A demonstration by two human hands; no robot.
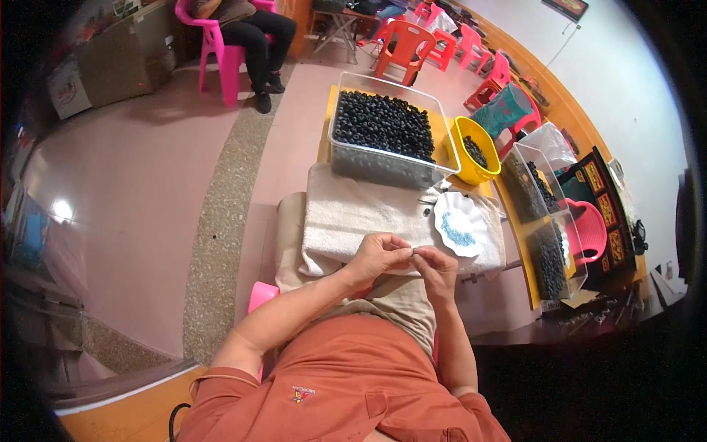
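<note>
My left hand (379,255) and my right hand (437,271) meet in front of me over the near edge of a white towel (346,221). Thumbs and fingertips of both are pinched together at one spot; whatever they hold is too small and covered to make out. Just beyond my right hand, a white scalloped plate (475,210) carries small light-blue pieces (458,230). Beside the plate's left rim, a few tiny dark pieces (427,212) and a thin dark tool lie on the towel.
Behind the towel stands a clear plastic bin (383,171) full of small black round pieces (383,125). A yellow tub (482,174) with more is beside it. Clear boxes (549,243) line the right. A person (254,33) sits on a pink chair (230,70) at the far left.
</note>
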